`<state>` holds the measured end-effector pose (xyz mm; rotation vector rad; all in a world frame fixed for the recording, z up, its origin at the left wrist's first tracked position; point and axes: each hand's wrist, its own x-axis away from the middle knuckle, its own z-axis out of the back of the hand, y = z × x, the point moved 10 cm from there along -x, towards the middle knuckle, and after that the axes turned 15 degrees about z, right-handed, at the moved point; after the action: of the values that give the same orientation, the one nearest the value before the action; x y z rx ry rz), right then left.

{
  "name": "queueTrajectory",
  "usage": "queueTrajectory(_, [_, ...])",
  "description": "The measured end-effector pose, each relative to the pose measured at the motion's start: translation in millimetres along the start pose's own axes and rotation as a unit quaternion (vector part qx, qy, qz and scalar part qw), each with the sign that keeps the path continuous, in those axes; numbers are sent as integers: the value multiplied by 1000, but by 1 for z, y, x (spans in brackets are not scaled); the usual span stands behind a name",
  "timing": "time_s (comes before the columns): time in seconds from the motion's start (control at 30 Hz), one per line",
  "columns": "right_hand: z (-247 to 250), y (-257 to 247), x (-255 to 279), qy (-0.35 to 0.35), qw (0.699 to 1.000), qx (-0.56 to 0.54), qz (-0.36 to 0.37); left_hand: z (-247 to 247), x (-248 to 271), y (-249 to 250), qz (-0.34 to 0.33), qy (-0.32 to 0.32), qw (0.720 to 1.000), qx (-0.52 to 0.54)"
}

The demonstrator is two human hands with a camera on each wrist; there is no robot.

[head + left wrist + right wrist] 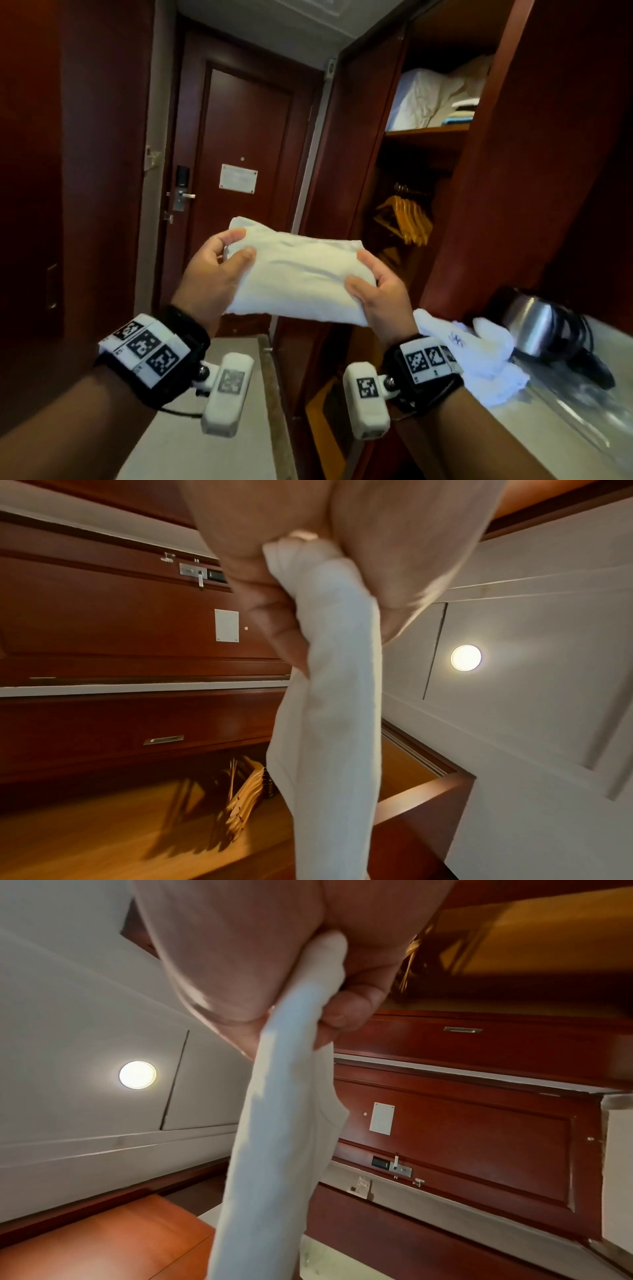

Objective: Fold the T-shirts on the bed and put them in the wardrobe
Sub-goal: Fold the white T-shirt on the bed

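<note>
A folded white T-shirt (298, 274) is held flat in the air in front of the open wardrobe (428, 164). My left hand (219, 260) grips its left end, thumb on top and fingers underneath. My right hand (373, 284) grips the right end the same way. In the left wrist view the T-shirt (335, 696) runs away from the palm as a thick folded edge. The right wrist view shows the T-shirt (284, 1123) pinched between thumb and fingers. The wardrobe's upper shelf (428, 131) carries white bedding (421, 99) and a small stack of folded clothes (460, 111).
Wooden hangers (407, 219) hang under the shelf. A dark wooden room door (239, 171) stands straight ahead. On the counter (548, 428) at the right lie a white cloth (479, 353) and a steel kettle (534, 322). A wardrobe door panel (534, 154) stands to the right.
</note>
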<state>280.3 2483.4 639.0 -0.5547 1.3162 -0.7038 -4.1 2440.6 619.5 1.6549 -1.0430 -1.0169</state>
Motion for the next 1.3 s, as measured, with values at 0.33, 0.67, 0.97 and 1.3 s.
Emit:
queueTrajectory(0.33, [4,84,-173,51,997,49,1,-69,-230,-29,6,-49,999,16])
queueTrajectory(0.67, [37,131,-349,67,988,120,73,-168,-420,-16,-25,-109,992,62])
queueTrajectory(0.97, [63,180,-450,106,974,181,81,-252,-551,-15,-9,-180,975,128])
queueTrajectory(1.3, [99,188,-533,196,922,318,106,-366,-678,9,-5,-338,923,184])
